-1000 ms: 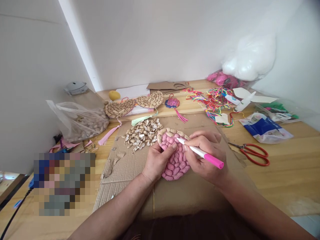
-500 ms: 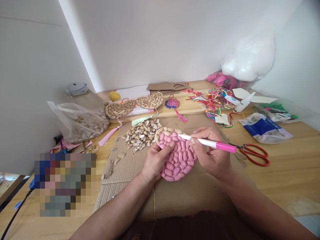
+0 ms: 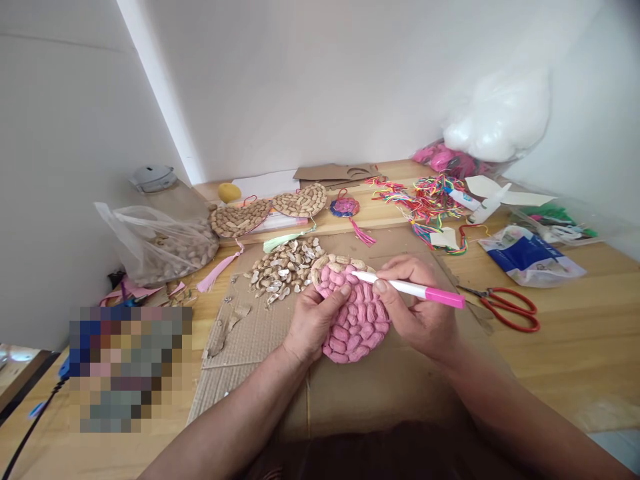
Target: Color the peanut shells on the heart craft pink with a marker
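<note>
- On the cardboard sheet (image 3: 350,393) before you: one round peanut-shell disc (image 3: 353,313), most shells coloured pink, a band along the far rim bare tan. It rests on the sheet between your two hands.
- Left hand (image 3: 313,320): closed on the disc's near-left edge, thumb laid across the pink shells, steadying it.
- Right hand (image 3: 417,313): fingers pinched round a pink marker (image 3: 407,288), white barrel forward, pink end trailing toward the scissors (image 3: 505,307).
- Change, against a second ago: the marker lay steeper then, its tip over the disc's right part; half a second ago it had flattened and moved up; now the tip sits by the far rim, at the edge of the uncoloured shells.
- Change, disc: it has turned a little under your left hand, which keeps the same grip.
- Reading: your colouring looks far along, with only the far band left, and the tip now stands where pink meets tan.
- Beyond the disc: loose shell halves (image 3: 285,265), two uncoloured shell discs with tassels (image 3: 267,210), a bag of peanuts (image 3: 165,243), coloured cords (image 3: 430,203).
</note>
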Motion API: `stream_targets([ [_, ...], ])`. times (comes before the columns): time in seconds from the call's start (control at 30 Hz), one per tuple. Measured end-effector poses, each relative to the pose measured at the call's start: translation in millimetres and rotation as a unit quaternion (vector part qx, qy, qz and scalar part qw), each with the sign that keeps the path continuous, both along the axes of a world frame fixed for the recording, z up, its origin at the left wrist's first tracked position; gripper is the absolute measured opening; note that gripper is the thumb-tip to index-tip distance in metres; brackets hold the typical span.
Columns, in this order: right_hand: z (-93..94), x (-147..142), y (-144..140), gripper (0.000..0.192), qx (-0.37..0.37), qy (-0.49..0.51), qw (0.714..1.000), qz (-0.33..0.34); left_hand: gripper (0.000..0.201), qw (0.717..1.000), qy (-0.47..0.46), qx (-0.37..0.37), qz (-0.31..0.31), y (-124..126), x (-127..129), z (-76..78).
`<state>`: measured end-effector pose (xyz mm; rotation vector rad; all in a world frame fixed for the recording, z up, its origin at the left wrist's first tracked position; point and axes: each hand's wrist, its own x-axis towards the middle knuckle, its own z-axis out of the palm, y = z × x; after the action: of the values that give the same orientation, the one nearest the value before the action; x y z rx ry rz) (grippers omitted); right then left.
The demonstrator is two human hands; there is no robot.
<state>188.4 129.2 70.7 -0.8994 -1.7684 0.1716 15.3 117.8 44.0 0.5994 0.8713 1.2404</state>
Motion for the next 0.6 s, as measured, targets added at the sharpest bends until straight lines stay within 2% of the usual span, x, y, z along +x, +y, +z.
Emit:
stream_targets([
  [0.1, 0.4, 0.7, 0.9, 0.010, 0.017, -0.008, 1.000, -0.022, 0.039, 1.000, -0.011, -0.003, -0.006, 0.4, 0.0, -0.1],
  [0.27, 0.4, 2.4, 1.7, 0.010, 0.001, 0.003, 1.000, -0.005, 0.038, 1.000, 0.002, 0.006, -0.007, 0.3, 0.1, -0.5],
  [0.37, 2.0, 2.3, 0.3, 0.009, 0.020, -0.014, 0.999, -0.032, 0.040, 1.000, 0.015, 0.011, -0.011, -0.3, -0.4, -3.4],
  [0.43, 3.3, 1.7, -1.3, 0.009, 0.033, -0.019, 0.998, -0.043, 0.039, 0.999, 0.032, 0.019, -0.010, -0.7, -1.3, -6.7],
  [0.6, 6.6, 0.0, -5.3, 0.011, 0.044, -0.056, 0.997, -0.021, 0.035, 0.992, 0.104, 0.070, 0.016, -1.7, -2.8, -11.7],
])
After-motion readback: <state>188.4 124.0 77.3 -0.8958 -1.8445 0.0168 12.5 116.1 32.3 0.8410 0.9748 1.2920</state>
